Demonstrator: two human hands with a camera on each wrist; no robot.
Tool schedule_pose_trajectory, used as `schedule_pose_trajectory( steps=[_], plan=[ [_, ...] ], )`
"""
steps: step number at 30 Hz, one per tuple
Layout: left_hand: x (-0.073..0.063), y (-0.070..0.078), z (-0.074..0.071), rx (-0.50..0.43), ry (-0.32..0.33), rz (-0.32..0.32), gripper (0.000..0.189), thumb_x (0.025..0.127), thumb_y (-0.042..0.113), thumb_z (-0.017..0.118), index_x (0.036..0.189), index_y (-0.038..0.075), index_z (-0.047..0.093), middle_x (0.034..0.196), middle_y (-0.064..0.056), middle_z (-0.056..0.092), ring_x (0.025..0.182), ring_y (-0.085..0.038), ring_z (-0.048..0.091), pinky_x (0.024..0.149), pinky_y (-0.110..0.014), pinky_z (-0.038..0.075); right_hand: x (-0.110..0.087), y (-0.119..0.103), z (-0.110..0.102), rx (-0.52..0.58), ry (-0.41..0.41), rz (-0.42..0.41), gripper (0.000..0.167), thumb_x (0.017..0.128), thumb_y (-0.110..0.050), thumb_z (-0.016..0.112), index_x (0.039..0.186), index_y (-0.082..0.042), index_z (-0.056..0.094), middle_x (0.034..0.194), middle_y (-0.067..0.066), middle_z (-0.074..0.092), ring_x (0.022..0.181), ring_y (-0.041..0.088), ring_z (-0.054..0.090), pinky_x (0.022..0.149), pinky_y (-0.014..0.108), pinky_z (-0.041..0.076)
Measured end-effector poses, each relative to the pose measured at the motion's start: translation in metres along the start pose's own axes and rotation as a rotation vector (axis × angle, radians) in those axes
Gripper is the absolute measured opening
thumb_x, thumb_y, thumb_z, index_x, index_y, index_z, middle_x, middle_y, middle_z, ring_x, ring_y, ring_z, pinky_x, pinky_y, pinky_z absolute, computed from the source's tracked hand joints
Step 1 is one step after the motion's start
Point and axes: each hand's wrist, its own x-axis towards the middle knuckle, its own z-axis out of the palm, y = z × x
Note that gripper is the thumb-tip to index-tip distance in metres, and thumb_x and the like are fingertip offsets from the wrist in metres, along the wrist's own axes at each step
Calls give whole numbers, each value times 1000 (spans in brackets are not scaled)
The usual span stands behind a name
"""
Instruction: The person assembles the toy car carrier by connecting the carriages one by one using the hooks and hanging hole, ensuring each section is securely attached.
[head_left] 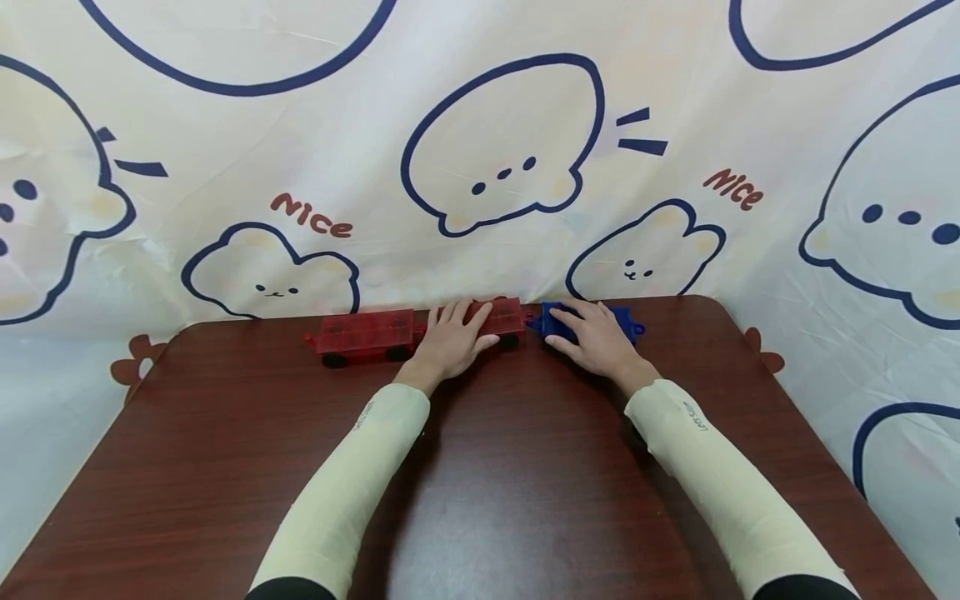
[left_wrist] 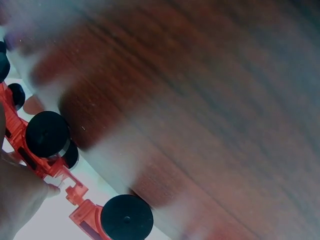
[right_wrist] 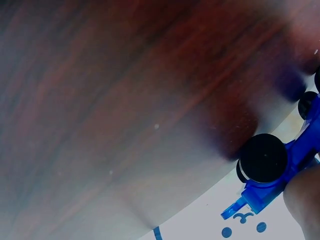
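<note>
A short row of toy train wagons stands along the table's far edge. My left hand (head_left: 452, 340) holds a see-through red wagon (head_left: 504, 315) from above, its thumb along the near side. Coupled to its left is another red wagon (head_left: 366, 333) on black wheels. The link between the red wagons (left_wrist: 76, 194) shows in the left wrist view, with a fingertip beside it. My right hand (head_left: 598, 340) holds a blue wagon (head_left: 624, 318) at the right end, thumb on the near side. Its end hook (right_wrist: 232, 207) points outward. Both hands partly cover their wagons.
The dark brown wooden table (head_left: 517, 500) stretches from the wagons toward me. Right behind its far edge hangs a white cloth (head_left: 480, 267) printed with cartoon outlines, and it continues along both sides.
</note>
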Motion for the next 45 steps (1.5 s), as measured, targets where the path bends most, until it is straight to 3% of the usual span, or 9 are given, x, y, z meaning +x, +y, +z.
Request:
schedule_pose_trajectory(
  steps=[45],
  plan=[
    [0, 2, -2, 22, -20, 12, 68, 106, 57, 37, 163, 22, 24, 164, -16, 23, 151, -36, 18, 119, -63, 11, -3, 5, -3, 31, -5, -29, 65, 101, -52, 56, 152, -12, 48, 159, 17, 37, 147, 37, 31, 120, 60, 15]
  ],
)
